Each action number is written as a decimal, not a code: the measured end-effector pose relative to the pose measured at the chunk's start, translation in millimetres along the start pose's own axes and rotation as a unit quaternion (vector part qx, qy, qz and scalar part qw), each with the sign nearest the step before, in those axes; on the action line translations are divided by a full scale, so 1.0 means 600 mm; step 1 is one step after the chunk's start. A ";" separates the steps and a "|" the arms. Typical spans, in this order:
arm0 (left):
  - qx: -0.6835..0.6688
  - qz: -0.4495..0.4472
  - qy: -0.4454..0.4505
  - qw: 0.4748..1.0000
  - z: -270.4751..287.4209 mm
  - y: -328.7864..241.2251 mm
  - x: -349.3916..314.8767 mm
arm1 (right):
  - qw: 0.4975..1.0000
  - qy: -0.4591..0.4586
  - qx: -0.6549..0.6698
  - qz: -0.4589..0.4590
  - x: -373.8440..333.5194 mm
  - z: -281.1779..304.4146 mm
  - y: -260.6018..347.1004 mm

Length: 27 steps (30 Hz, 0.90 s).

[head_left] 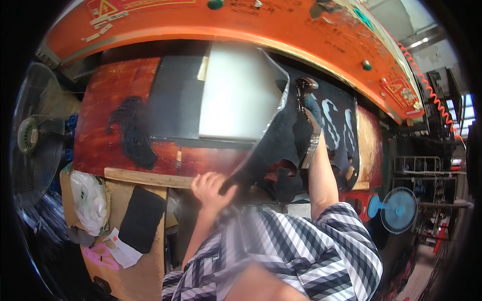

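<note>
A large black sheet (281, 125) with cut-out holes lies over the right part of the work surface, its left edge lifted and slanting. My left hand (212, 192) has the sheet's lower left corner between thumb and fingers. Farther right, my right hand (312, 108), in what looks like a blue-grey glove, grips a long, curved metal cutting die (307, 89) over the sheet. The arm partly hides the die. Beside the lifted edge lies a white board (233, 95), on a dark grey plate (173, 105).
An orange machine beam (211, 22) spans the far side. A black cut piece (135, 135) rests on the red-brown board (95, 120) at left. Nearer are a cardboard surface (148, 266), plastic bag (89, 200) and black pad (143, 219). Fans (399, 210) stand on both sides.
</note>
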<state>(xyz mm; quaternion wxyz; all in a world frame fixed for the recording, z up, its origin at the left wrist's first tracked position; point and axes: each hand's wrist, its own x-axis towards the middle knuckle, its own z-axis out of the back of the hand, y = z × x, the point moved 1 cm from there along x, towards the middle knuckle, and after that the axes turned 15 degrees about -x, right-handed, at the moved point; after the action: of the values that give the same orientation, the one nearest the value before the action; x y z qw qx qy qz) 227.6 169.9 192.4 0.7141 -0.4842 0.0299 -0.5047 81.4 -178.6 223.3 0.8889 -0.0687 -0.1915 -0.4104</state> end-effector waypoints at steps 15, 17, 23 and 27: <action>-0.360 0.333 0.117 0.864 -0.014 -0.018 0.079 | 0.586 0.095 0.774 -0.219 -0.038 0.002 0.006; -0.260 0.345 0.138 0.891 0.003 -0.005 0.054 | 0.492 0.094 0.841 -0.203 -0.050 0.010 -0.002; -0.142 0.220 0.053 0.964 -0.009 0.005 0.082 | 0.261 0.070 0.955 -0.118 -0.060 0.004 -0.014; -0.261 0.278 0.078 0.921 -0.042 0.006 0.124 | 0.323 0.043 0.923 -0.205 -0.060 0.012 -0.015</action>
<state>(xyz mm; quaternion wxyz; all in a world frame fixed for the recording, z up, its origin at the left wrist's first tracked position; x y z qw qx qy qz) 253.2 97.4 210.0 0.6696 -0.5847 0.3495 -0.2959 51.7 -157.2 215.1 0.2748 0.8551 -0.4164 -0.1414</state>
